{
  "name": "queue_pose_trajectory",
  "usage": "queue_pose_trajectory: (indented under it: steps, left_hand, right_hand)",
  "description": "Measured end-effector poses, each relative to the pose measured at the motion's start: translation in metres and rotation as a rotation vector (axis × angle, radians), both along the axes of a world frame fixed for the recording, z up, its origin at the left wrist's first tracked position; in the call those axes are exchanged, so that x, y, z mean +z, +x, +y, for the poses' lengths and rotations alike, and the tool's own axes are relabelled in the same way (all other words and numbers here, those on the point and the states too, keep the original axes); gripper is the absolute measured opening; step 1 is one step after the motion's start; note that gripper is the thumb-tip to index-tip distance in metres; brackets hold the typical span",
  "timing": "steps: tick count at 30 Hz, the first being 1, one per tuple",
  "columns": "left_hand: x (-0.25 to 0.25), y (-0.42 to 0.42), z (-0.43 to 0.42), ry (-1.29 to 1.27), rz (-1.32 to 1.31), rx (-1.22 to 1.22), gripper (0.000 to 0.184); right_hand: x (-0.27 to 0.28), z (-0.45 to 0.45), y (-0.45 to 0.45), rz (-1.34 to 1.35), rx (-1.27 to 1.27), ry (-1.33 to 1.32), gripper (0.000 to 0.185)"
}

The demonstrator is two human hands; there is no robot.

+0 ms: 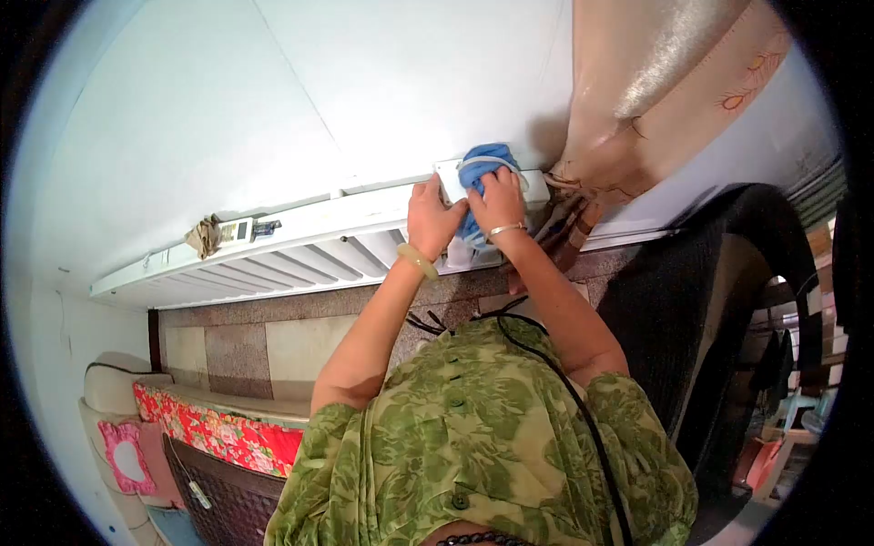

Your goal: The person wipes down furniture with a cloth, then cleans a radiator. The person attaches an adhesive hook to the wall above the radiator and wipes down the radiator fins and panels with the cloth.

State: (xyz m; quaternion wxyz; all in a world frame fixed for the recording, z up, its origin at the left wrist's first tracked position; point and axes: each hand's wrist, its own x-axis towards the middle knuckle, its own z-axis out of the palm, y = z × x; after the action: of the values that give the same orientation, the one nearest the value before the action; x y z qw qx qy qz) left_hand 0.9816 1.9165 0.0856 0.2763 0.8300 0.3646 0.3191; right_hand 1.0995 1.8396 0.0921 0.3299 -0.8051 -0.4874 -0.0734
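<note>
A bunched blue cloth (487,156) with a pale band across it lies over the right end of a white radiator (364,211), by the wall. My right hand (499,202) has its fingers curled into the cloth, and part of the cloth hangs below the hand. Just to the left, my left hand (431,218) rests against a white panel (448,175) on the radiator top. Its thumb points toward the cloth and stands apart from the fingers, which are stretched out. Whether the thumb touches the cloth is hard to see.
A remote control (237,231) and a crumpled brown item (202,237) sit on the radiator's left part. A beige curtain (628,100) hangs at the right, near pipes. A dark chair (674,291) stands right of me; a red floral cushion (214,428) is at lower left.
</note>
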Motion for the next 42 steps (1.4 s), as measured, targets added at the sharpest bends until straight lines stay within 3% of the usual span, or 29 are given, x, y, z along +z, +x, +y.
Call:
queue_pose_trajectory:
  steps: [4, 8, 10, 12, 15, 17, 19, 20, 21, 24, 27, 29, 31, 33, 35, 38, 41, 42]
  left_hand:
    - [-0.007, 0.0, -0.006, 0.03, -0.055, 0.005, 0.063]
    - [0.005, -0.003, -0.019, 0.084, -0.138, 0.039, 0.058]
    - [0.034, -0.008, -0.033, -0.605, -0.472, 0.004, 0.052]
    - [0.028, -0.007, -0.029, -0.622, -0.59, -0.013, 0.05]
    - [0.012, -0.015, -0.024, -0.761, -0.786, 0.016, 0.044]
    - [0.019, -0.03, -0.025, -1.016, -0.878, -0.033, 0.039]
    - [0.021, -0.044, -0.027, -1.033, -0.838, -0.058, 0.036]
    - [0.018, -0.05, -0.027, -1.06, -0.83, -0.065, 0.035]
    - [0.016, -0.055, -0.028, -1.086, -0.824, -0.072, 0.034]
    - [0.021, -0.065, -0.038, -1.037, -0.801, -0.038, 0.038]
    - [0.017, -0.079, -0.038, -0.942, -0.741, 0.037, 0.04]
    - [0.013, -0.091, -0.027, -0.623, -0.404, 0.049, 0.036]
    - [0.019, -0.101, -0.028, -0.54, -0.412, 0.044, 0.034]
    - [0.032, -0.121, -0.029, -0.679, -0.345, -0.018, 0.035]
    - [0.026, -0.149, -0.03, -0.927, -0.472, 0.003, 0.04]
    - [0.021, -0.192, -0.032, -1.061, -0.403, 0.011, 0.042]
    - [0.016, -0.205, -0.037, -1.21, -0.694, 0.066, 0.039]
    - [0.016, -0.205, -0.037, -1.203, -0.737, 0.097, 0.038]
  right_hand:
    - [0.001, 0.015, 0.011, 0.17, -0.106, 0.026, 0.026]
    - [-0.007, 0.013, 0.01, 0.321, -0.046, 0.118, 0.024]
    - [-0.013, 0.006, -0.009, 0.46, -0.047, 0.185, 0.024]
    - [-0.02, 0.003, -0.019, 0.638, -0.02, 0.31, 0.023]
    - [-0.015, 0.0, -0.02, 0.669, 0.028, 0.375, 0.021]
    - [0.003, -0.008, -0.022, 0.543, 0.092, 0.446, 0.02]
    - [0.011, -0.015, -0.026, 0.026, 0.287, 0.288, 0.024]
    - [0.019, -0.019, -0.028, -0.048, 0.327, 0.121, 0.033]
    - [0.014, -0.017, -0.027, -0.049, 0.333, 0.116, 0.033]
    - [0.008, -0.009, -0.015, 0.449, 0.328, 0.205, 0.044]
    - [0.044, -0.004, -0.025, 0.432, 0.365, 0.339, 0.044]
    - [0.068, 0.001, -0.032, 0.312, 0.381, 0.343, 0.044]
    - [0.08, 0.004, -0.038, 0.176, 0.665, -0.008, 0.044]
    - [0.066, 0.015, -0.032, 0.224, 0.668, 0.136, 0.045]
    - [0.072, 0.022, -0.029, 0.271, 0.484, 0.286, 0.048]
    - [0.06, 0.044, -0.065, -0.01, 0.602, 0.119, 0.049]
    - [0.004, 0.073, -0.099, -0.299, 0.705, -0.059, 0.056]
    - [0.005, 0.069, -0.099, -0.284, 0.69, -0.082, 0.054]
